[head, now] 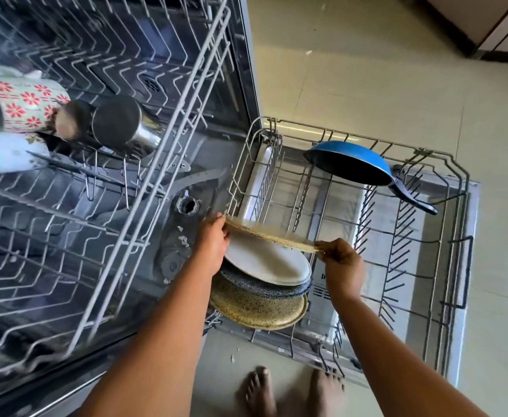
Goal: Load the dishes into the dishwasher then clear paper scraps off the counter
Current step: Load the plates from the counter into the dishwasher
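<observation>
Held plate: a speckled gold plate (272, 236), seen edge-on, hangs just above the near left corner of the lower rack (457, 167), close behind the plates that stand there.
Long axis: its rim runs left to right across the view, a little lower at the right, roughly parallel to the faces of the standing plates.
Left hand: the left hand (213, 245) has its fingers curled over the plate's left end.
Right hand: the right hand (343, 266) pinches the right end of the rim between fingertips and thumb.
Key relation: the plate spans the gap between the two hands, neither nearer than the other. The free tines seem to lie straight below it, so the move looks like a short drop (the slot itself is hidden by the plate).
Standing plates: a white plate (267, 261), a grey-blue plate (261, 288) and another gold plate (258, 311) lean one on the next.
Further out: a blue pan (349, 164) sits at the rack's far side, well apart.
Upper rack: the upper rack (186, 100) holds a floral mug (27, 103) and a steel tumbler (123, 127).
Stage: loading appears under way; the counter is out of view.
</observation>
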Available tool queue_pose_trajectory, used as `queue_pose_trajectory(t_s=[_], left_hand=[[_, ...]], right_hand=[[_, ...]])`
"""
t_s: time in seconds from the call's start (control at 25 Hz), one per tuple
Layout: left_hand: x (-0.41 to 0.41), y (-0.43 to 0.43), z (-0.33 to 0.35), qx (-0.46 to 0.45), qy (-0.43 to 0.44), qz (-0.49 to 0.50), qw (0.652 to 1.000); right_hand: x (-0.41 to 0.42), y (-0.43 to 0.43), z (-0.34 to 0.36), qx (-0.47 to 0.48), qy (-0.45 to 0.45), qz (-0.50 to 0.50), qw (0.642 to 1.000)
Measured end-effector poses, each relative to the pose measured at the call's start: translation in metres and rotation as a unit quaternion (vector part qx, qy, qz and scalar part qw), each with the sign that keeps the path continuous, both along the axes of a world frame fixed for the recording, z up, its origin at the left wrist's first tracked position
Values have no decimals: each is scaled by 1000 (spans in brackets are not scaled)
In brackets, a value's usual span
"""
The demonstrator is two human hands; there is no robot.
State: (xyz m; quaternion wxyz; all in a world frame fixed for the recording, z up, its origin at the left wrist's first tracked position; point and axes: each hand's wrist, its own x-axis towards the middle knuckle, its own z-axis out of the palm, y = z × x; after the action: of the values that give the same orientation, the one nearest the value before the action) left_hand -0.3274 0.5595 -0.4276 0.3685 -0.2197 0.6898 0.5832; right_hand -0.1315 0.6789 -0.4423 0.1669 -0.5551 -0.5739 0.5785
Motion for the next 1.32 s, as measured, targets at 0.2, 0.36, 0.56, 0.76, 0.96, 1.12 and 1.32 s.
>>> queue_pose_trajectory(t_s=[0.2,0.36,0.56,0.76,0.96,1.12,1.32], left_hand=[[6,3,0,-89,41,-88,991],[18,2,15,-166,77,-164,969],[32,-7,38,-162,91,-180,966],[46,-21,87,-127,94,-176,971],[78,-59,147,-107,107,-154,976],[115,-98,218,-121,156,-188,962],[150,-124,289,-114,232,-282,924]], right_hand=[[-6,-3,-6,19,-61,23,998],[-3,-3,-2,33,-126,56,990],[8,-13,17,40,-152,77,985],[17,-40,64,20,-142,75,987],[23,-78,137,23,-134,91,987],[30,-107,219,47,-124,118,984],[42,-144,312,130,-123,160,971]])
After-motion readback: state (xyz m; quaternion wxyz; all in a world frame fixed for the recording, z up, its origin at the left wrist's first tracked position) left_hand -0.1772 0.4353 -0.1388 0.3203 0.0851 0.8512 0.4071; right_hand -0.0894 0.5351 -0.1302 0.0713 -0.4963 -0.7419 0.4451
